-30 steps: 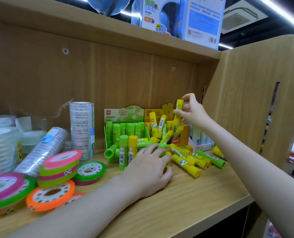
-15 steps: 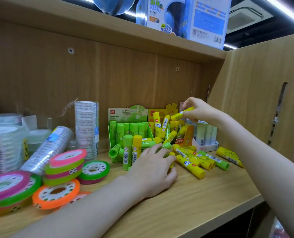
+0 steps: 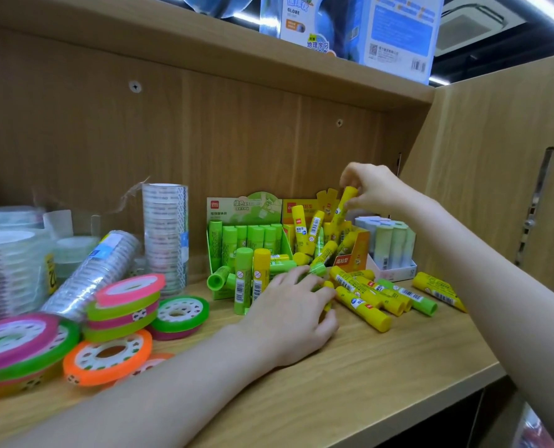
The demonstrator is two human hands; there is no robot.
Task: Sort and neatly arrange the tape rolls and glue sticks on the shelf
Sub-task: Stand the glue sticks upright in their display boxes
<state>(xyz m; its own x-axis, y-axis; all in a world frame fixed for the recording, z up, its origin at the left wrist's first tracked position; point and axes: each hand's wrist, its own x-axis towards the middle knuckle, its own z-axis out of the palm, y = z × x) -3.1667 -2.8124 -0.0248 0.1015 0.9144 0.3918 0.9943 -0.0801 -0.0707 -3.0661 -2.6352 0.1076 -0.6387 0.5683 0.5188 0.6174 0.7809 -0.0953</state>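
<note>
My right hand [image 3: 371,187] pinches the top of a yellow glue stick [image 3: 343,205] held nearly upright over the orange display box [image 3: 355,250], which holds several yellow sticks at odd angles. My left hand [image 3: 293,313] lies on the shelf board over the loose pile, its curled fingers around a yellow stick [image 3: 328,294] that is mostly hidden. More yellow and green sticks [image 3: 364,302] lie loose to its right. A green display box [image 3: 233,244] holds upright green sticks. Coloured tape rolls [image 3: 122,308] and clear tape stacks [image 3: 165,231] sit on the left.
A white box of pale glue sticks [image 3: 392,247] stands against the right side panel [image 3: 495,189]. Clear tape tubs [image 3: 7,263] crowd the far left. Globe boxes [image 3: 350,24] stand on the upper shelf. The shelf front edge [image 3: 366,412] runs below my arms.
My right hand has turned its yellow glue stick from lying sideways to nearly upright over the orange box. My left hand has stayed on the pile.
</note>
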